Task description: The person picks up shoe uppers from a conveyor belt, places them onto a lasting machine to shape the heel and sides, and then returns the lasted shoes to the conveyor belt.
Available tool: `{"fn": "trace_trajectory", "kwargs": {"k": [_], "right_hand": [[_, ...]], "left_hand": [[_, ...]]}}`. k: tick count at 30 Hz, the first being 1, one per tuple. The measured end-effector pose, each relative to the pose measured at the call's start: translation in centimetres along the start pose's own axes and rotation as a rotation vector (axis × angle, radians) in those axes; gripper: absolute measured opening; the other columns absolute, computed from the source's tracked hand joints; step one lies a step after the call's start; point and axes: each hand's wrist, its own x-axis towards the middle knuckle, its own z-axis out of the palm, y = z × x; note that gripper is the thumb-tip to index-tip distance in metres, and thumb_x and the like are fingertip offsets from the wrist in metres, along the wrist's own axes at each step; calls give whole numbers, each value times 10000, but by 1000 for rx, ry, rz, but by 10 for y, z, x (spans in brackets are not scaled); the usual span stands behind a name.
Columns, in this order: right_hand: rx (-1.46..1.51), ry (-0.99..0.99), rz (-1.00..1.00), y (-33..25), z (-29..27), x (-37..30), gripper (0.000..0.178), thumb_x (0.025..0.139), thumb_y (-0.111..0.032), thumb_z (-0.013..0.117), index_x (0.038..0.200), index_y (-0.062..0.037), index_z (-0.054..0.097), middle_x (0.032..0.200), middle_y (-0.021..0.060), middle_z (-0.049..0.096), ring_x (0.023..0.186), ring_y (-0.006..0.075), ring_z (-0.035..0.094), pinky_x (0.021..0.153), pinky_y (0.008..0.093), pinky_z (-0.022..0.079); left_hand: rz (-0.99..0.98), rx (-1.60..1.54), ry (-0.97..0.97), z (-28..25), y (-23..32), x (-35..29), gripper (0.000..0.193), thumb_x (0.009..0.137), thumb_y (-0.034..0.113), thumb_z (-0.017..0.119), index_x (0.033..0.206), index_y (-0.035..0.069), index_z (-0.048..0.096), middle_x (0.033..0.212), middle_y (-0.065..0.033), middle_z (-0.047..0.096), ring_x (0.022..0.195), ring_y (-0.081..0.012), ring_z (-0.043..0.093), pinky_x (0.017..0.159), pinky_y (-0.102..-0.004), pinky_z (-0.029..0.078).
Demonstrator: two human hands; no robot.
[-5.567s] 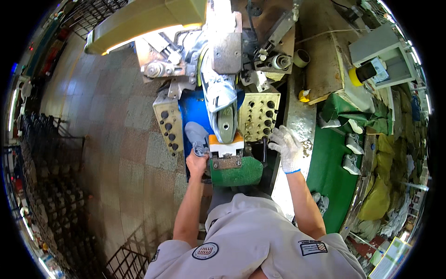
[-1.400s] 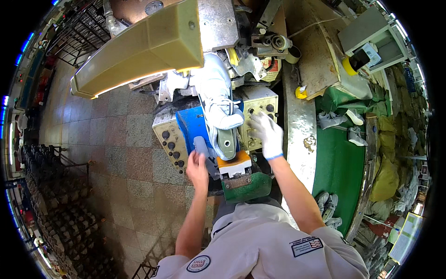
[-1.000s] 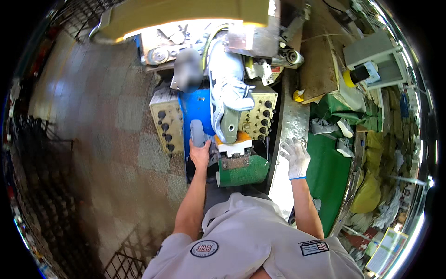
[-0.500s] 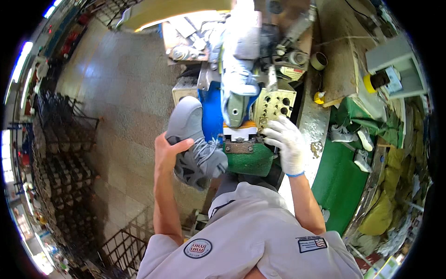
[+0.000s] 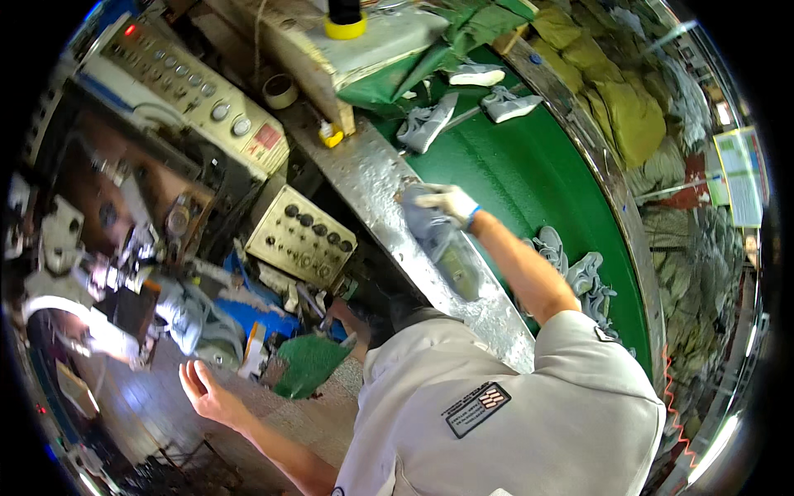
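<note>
My right hand [image 5: 447,203], in a white glove, grips a grey shoe [image 5: 423,221] at one end. An olive-green last [image 5: 460,271] shows at the shoe's other end. This shoe is over the metal ledge [image 5: 376,197]; whether it rests there I cannot tell. My bare left hand [image 5: 208,397] is held out at the lower left, fingers extended and nothing in it. Beyond it, another grey laced shoe [image 5: 188,316] sits in the machine [image 5: 107,310], close to its bright lamp.
A green conveyor belt [image 5: 517,190] carries several grey shoes, such as this one [image 5: 426,122]. Control panels with knobs [image 5: 302,238] and gauges [image 5: 194,91] stand to the left. A green pad [image 5: 310,364] lies before the machine. Olive sacks [image 5: 624,116] are piled beyond the belt.
The view has swung right toward the belt. My left hand, which held a grey shoe, is now empty. My gloved right hand was empty and now holds a shoe over the ledge.
</note>
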Motion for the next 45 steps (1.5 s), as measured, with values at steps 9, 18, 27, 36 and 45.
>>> {"fn": "trace_trajectory", "kwargs": {"k": [9, 18, 27, 36, 45], "right_hand": [[-971, 518, 286, 42, -218, 102, 967, 679, -619, 815, 1309, 82, 598, 1330, 284, 614, 1241, 356, 608, 1036, 398, 473], [-294, 942, 217, 36, -144, 327, 990, 683, -539, 848, 1322, 120, 476, 1284, 295, 626, 1149, 358, 651, 974, 389, 513], [824, 23, -84, 52, -94, 117, 596, 850, -194, 790, 1353, 11, 547, 1229, 148, 670, 1091, 294, 665, 998, 464, 525], [803, -427, 53, 39, 169, -17, 575, 984, -245, 653, 1439, 50, 464, 1189, 92, 655, 996, 146, 631, 920, 300, 512], [220, -517, 71, -18, 364, -34, 573, 950, -251, 654, 1439, 8, 505, 1206, 78, 650, 1088, 150, 598, 967, 305, 461]], "left_hand": [[-37, 143, -43, 55, -24, 25, 472, 805, 129, 801, 1232, -34, 685, 1169, -139, 713, 976, -249, 628, 913, -398, 485], [-8, 411, -37, 46, -29, 28, 584, 776, 260, 801, 1226, -76, 643, 1104, -177, 657, 927, -274, 626, 883, -413, 499], [-202, 147, -492, -37, -110, -6, 195, 890, 99, 687, 857, -65, 588, 791, 8, 536, 743, -97, 456, 644, -265, 379], [-317, -198, -435, 119, -3, 14, 502, 944, 255, 731, 1315, -61, 609, 1222, -156, 689, 1080, -194, 663, 941, -299, 506], [-557, -710, -467, 51, -59, 67, 137, 901, 90, 720, 999, -2, 693, 837, -42, 710, 694, -129, 679, 664, -291, 604]]}}
